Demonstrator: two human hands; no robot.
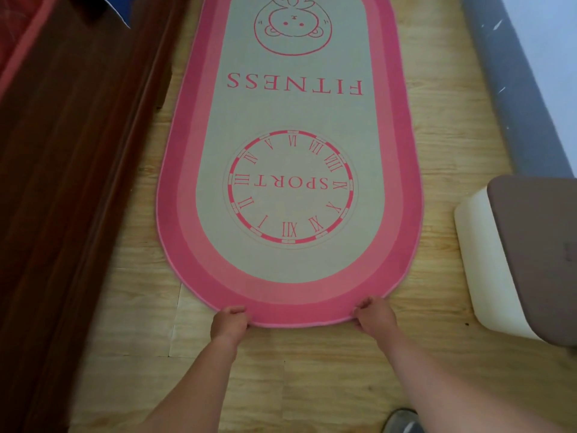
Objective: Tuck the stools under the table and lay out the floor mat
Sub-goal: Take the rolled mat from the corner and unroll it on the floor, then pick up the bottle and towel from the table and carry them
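Item: floor mat [290, 170], pink-bordered oval with grey centre, printed with a clock face, "SPORT", "FITNESS" and a cartoon figure, all reading upside down to us. We find it unrolled flat on the wood-pattern floor [312, 370], lengthwise away from us.

Holders: our left hand [230, 321] and right hand [373, 315], each curled closed on the mat's near rounded edge, one at either side of the curve. We judge the paired grip serves to tug the mat straight and square it in the floor's free strip.

Left of the mat: dark wooden furniture [78, 182], running alongside its edge, very near or touching; we cannot tell which.

Right of the mat: a cream stool-like seat with a brown top [530, 245], apart from the mat; beyond it, a grey strip [512, 89] along the wall.

Unclear or cut off: the mat's far end leaves the frame; the seat is cropped, so its form is uncertain; no table is identifiable; the fingertips are hidden under the mat edge; a grey object [402, 421] at the bottom edge, possibly footwear.
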